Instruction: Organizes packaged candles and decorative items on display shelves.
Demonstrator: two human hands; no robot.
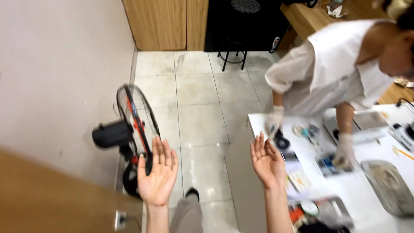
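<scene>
Both palms up, empty: left hand [157, 174] fingers spread before floor fan [129, 136]; right hand [267, 162] beside white table [258, 123].

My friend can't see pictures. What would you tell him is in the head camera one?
Two empty hands, the left hand and right hand, are held up open, palms up, above a tiled floor. A black and red fan stands at the left wall; at right, a person in white wearing gloves leans over a cluttered white table.

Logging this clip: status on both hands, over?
Left hand open, palm up, empty, near fan. Right hand open, empty, beside white table. Co-worker's gloved hand on table.
</scene>
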